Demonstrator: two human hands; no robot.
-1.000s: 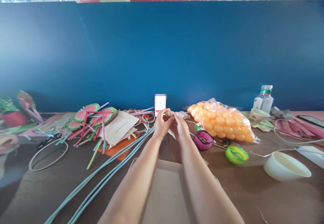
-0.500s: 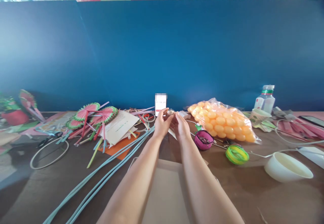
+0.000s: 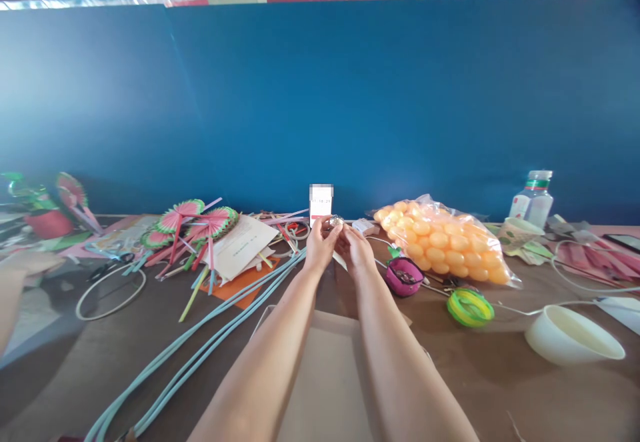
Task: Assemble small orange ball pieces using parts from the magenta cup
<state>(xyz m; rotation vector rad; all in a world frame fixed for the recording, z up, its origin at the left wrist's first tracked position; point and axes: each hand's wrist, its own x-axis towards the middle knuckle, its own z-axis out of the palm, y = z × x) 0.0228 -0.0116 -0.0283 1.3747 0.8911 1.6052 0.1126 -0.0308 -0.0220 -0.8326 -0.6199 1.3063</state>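
My left hand [image 3: 320, 245] is closed in a pinch on a small shiny silvery thing [image 3: 337, 220], held up just in front of a phone [image 3: 320, 203] that stands against the blue board. My right hand [image 3: 357, 249] meets it from the other side, its fingertips closed at the same thing. What kind of thing it is, I cannot make out; fingers cover part of it. To the right of my hands sits a small purple pouch [image 3: 404, 278] with dark bits inside. Under my forearms lies a grey-beige tray or box [image 3: 330, 375].
On the right are a clear bag of orange egg-shaped pieces [image 3: 445, 245], a yellow-green coil [image 3: 470, 307], a white bowl [image 3: 570, 339] and a bottle [image 3: 534, 202]. Left lie pale blue tubes [image 3: 210, 335], paper fans [image 3: 183, 219] and papers [image 3: 245, 245]. Another person's hand [image 3: 30, 265] reaches in far left.
My right fingertips have come in closer against the small silvery thing. The view has shifted slightly, and another person's hand and forearm show more at the far left.
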